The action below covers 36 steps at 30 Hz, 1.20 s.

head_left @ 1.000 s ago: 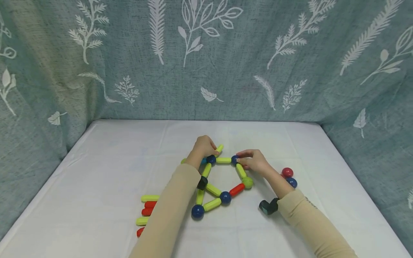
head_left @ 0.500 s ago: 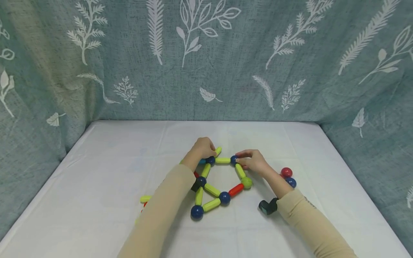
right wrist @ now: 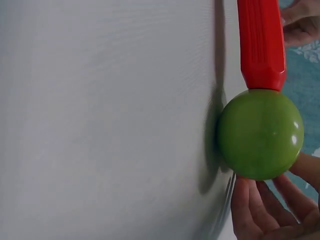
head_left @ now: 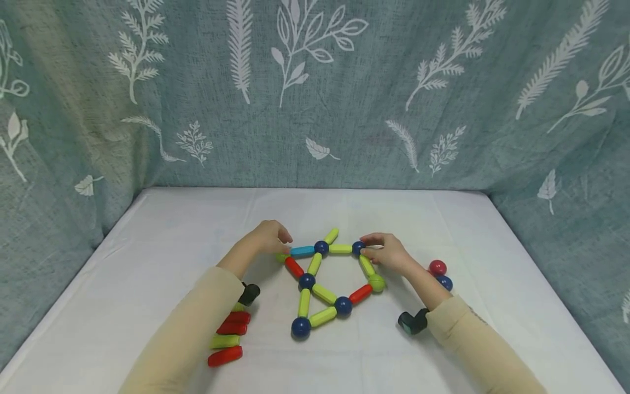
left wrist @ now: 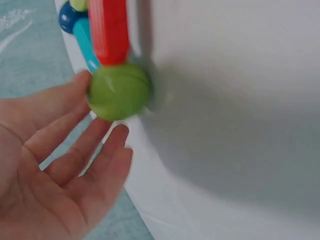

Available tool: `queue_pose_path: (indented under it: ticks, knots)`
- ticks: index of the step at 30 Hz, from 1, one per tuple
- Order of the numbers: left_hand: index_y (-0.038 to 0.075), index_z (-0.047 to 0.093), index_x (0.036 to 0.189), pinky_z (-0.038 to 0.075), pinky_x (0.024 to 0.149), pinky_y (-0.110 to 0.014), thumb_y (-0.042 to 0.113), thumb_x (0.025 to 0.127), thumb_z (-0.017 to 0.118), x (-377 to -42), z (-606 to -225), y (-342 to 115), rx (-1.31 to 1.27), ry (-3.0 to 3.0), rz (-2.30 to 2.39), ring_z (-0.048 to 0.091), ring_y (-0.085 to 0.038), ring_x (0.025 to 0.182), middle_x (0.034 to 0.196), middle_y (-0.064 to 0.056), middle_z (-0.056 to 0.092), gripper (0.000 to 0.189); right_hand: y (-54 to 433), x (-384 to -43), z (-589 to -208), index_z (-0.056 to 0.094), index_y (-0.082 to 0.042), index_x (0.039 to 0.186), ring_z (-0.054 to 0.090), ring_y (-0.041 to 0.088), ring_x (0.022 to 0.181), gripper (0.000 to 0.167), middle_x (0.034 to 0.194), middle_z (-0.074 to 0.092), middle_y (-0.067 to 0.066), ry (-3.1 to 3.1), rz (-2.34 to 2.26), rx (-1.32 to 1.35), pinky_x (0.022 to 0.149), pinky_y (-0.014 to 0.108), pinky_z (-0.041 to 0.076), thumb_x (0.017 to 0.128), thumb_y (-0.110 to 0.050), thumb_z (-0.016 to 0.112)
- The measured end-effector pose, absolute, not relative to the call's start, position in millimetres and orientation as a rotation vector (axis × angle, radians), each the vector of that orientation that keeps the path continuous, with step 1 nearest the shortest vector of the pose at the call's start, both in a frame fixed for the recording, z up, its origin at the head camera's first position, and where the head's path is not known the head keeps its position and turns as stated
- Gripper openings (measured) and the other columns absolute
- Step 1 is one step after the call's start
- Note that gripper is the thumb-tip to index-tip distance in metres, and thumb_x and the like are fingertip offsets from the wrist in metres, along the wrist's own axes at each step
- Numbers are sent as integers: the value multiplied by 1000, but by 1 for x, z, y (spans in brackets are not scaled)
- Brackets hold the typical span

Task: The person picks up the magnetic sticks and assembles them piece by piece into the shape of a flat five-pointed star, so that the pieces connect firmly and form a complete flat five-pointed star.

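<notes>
A flat frame of coloured sticks and balls lies on the white table. My left hand (head_left: 269, 236) is at its far left corner, beside a green ball (left wrist: 119, 91). In the left wrist view the fingers are loosely extended, with a fingertip right at that ball. A blue stick (head_left: 302, 251) and a red stick (head_left: 294, 267) join there. My right hand (head_left: 389, 253) pinches the dark blue ball (head_left: 358, 248) at the far right corner between thumb and fingers. A yellow-green stick (head_left: 332, 236) points outward from another dark blue ball (head_left: 321, 248).
Several loose red and yellow-green sticks, including a red one (head_left: 225, 355), lie at the left near my forearm. A red ball (head_left: 437, 267) and a blue ball (head_left: 444, 282) sit beyond my right forearm. A patterned green curtain (head_left: 315, 109) hangs behind the table.
My left hand has left the yellow-green stick at the top and moved left to the green corner ball, uncovering the blue and red sticks. My right hand stays at its dark blue ball.
</notes>
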<state>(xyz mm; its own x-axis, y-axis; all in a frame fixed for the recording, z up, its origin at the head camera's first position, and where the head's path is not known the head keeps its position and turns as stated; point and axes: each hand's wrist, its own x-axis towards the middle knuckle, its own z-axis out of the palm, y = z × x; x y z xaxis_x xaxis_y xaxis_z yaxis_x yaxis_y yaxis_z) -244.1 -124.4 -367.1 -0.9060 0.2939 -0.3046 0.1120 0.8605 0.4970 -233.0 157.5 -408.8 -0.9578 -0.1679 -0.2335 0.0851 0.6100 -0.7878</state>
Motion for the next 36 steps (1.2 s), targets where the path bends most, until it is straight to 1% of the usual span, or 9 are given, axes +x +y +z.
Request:
queue_pose_path:
  ticks: [5, 8, 10, 13, 16, 20, 24, 30, 36]
  knots:
    - [0, 69, 99, 46, 84, -38, 15, 83, 68, -242, -372, -134, 291, 2663, 728, 57, -24, 92, 95, -10, 66, 22, 170, -220, -408, 54, -5, 124, 59, 23, 93, 43, 117, 58, 15, 2552, -1212, -138, 72, 30, 52, 85, -18, 65]
    - [1, 69, 98, 47, 82, -37, 15, 82, 68, -240, -376, -136, 282, 2675, 756, 58, -23, 91, 93, -9, 66, 21, 179, -209, -409, 56, -6, 122, 59, 23, 95, 44, 112, 60, 11, 2533, -1183, -172, 73, 31, 52, 83, -22, 68]
    - [1, 70, 97, 48, 80, -36, 14, 82, 69, -238, -378, -137, 273, 2683, 770, 58, -24, 91, 93, -9, 66, 20, 183, -201, -410, 57, -5, 120, 60, 23, 93, 45, 108, 61, 10, 2515, -1168, -209, 72, 32, 52, 81, -24, 69]
    - [0, 70, 97, 48, 79, -36, 13, 82, 69, -237, -379, -137, 280, 2696, 782, 58, -24, 91, 93, -9, 67, 20, 188, -191, -410, 60, -5, 116, 62, 19, 84, 44, 102, 62, 7, 2509, -1153, -209, 68, 30, 53, 79, -25, 72]
    - [0, 69, 98, 48, 79, -36, 13, 82, 69, -236, -379, -137, 270, 2700, 796, 58, -25, 92, 95, -10, 66, 20, 188, -183, -408, 62, -5, 110, 61, 16, 75, 38, 96, 62, 6, 2525, -1144, -195, 64, 29, 52, 78, -22, 73]
    - [0, 69, 98, 48, 80, -36, 13, 82, 69, -236, -379, -136, 252, 2704, 810, 59, -25, 93, 95, -10, 66, 21, 186, -180, -406, 62, -4, 102, 61, 15, 69, 31, 90, 60, 5, 2543, -1148, -157, 61, 28, 52, 77, -19, 73]
    - [0, 69, 97, 49, 78, -34, 12, 82, 69, -235, -379, -135, 252, 2710, 809, 59, -24, 90, 93, -10, 66, 20, 184, -180, -404, 61, -5, 100, 60, 15, 68, 29, 90, 59, 5, 2537, -1153, -114, 62, 28, 52, 77, -18, 73]
    - [0, 69, 92, 50, 74, -32, 10, 79, 71, -231, -379, -134, 279, 2741, 807, 60, -21, 84, 89, -8, 66, 16, 185, -184, -403, 62, -5, 102, 57, 15, 65, 29, 92, 59, 6, 2558, -1135, -82, 60, 27, 49, 78, -18, 72]
    - [2, 69, 86, 49, 71, -32, 13, 76, 74, -221, -379, -139, 332, 2736, 807, 59, -17, 78, 81, -4, 66, 15, 187, -193, -402, 62, -4, 106, 56, 16, 63, 30, 101, 60, 10, 2575, -1136, -107, 61, 26, 48, 80, -17, 70]
